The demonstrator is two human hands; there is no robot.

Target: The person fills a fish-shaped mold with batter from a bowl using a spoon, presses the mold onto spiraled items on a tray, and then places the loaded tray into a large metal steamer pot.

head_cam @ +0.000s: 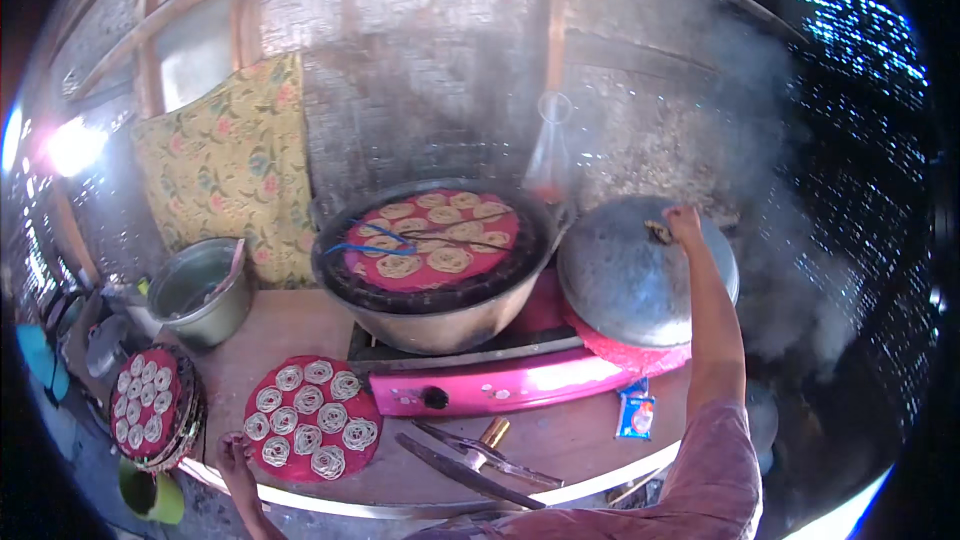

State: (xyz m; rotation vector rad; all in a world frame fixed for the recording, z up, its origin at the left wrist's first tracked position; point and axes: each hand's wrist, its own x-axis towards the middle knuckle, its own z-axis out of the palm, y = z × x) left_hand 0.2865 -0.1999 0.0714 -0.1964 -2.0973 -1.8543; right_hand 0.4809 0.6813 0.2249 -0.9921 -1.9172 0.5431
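My right hand (682, 223) grips the handle on top of a large domed metal lid (630, 277), right of the big metal pot (442, 330). Inside the pot, a round pink sheet (431, 279) bears several noodle-like nests; blue strips and thin dark sticks lie across it. My left hand (236, 451), fingers bent, is at the left edge of another round pink sheet (292, 420) with several pale nests on the table. Whether its fingers hold anything is unclear.
The pot sits on a pink gas stove (517, 384). Wooden tongs (480, 457) and a blue packet (636, 416) lie in front. At left are a grey-green bucket (199, 322), a stack of nest-laden trays (146, 405) and a green container (154, 495). Smoke or steam drifts at right.
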